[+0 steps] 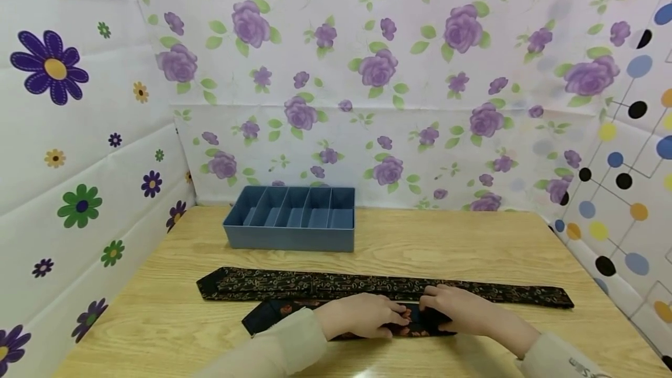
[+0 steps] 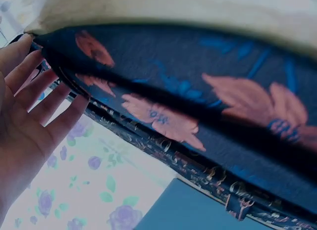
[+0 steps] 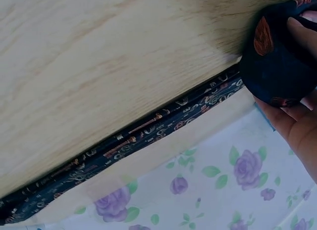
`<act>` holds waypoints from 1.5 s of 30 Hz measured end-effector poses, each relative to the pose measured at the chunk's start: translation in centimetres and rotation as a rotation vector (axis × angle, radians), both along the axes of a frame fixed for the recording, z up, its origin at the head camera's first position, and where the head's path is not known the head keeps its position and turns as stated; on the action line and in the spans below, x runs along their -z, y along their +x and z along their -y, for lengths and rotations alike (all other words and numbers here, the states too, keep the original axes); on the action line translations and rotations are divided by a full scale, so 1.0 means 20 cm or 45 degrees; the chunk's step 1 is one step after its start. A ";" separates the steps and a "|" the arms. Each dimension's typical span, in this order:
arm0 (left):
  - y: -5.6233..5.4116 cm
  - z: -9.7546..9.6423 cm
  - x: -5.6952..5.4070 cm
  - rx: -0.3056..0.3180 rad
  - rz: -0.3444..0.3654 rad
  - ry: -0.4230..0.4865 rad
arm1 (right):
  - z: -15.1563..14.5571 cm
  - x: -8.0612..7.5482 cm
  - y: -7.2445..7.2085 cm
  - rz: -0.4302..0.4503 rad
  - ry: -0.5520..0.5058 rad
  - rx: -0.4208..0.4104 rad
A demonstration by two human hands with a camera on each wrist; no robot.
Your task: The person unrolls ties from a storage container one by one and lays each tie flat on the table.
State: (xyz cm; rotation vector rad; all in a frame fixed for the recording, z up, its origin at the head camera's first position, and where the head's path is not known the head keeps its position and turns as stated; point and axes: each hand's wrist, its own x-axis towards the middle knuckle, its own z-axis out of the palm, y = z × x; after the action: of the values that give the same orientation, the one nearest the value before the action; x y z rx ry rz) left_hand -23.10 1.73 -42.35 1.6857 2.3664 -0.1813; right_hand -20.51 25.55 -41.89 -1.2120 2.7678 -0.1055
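Note:
A dark necktie with orange flowers (image 1: 262, 316) lies folded near the table's front. My left hand (image 1: 362, 315) rests on its middle, and in the left wrist view the fingers lie extended along the floral cloth (image 2: 158, 118). At the tie's right part, my right hand (image 1: 462, 309) grips a bent-over loop of it; the right wrist view shows the thumb against the rounded dark fold (image 3: 277, 67) with fingers beneath. Just behind, a second black necktie with a small gold-toned pattern (image 1: 262, 284) stretches full length across the table, its wide end at left.
A blue-grey box (image 1: 291, 239) with several compartments stands behind the ties, left of centre. The wood table (image 1: 446, 238) meets a floral cloth backdrop (image 1: 336, 74) at the back, with patterned cloth walls at both sides.

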 end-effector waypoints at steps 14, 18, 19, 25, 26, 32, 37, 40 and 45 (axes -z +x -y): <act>0.02 0.00 0.02 -0.015 -0.050 0.054 | -0.04 0.00 -0.01 -0.044 0.050 0.019; 0.02 0.00 0.02 -0.017 -0.044 0.051 | -0.07 0.01 0.00 -0.026 0.052 0.045; 0.02 0.00 0.02 -0.019 -0.041 0.052 | -0.07 0.01 0.00 -0.026 0.046 0.045; 0.02 0.00 0.03 -0.008 -0.047 0.053 | -0.10 0.01 0.01 -0.038 0.023 0.045; 0.02 0.00 0.03 -0.007 -0.047 0.056 | -0.11 0.02 0.01 -0.037 0.022 0.050; 0.01 0.00 0.03 -0.021 -0.019 0.081 | -0.13 0.03 0.01 -0.045 0.016 0.046; 0.01 0.00 0.03 -0.030 -0.013 0.080 | -0.14 0.04 0.01 -0.079 0.022 0.029; 0.02 0.00 0.02 -0.025 -0.024 0.089 | -0.15 0.04 0.02 -0.080 0.028 0.036; 0.02 0.00 0.02 -0.012 -0.041 0.107 | -0.17 0.03 0.02 -0.048 0.026 0.055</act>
State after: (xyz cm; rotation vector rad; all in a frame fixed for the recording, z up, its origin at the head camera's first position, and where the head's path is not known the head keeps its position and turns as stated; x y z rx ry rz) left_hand -22.70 1.70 -42.82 1.7209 2.4370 -0.1102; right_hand -20.13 29.03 -42.50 -1.1618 2.8210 -0.0589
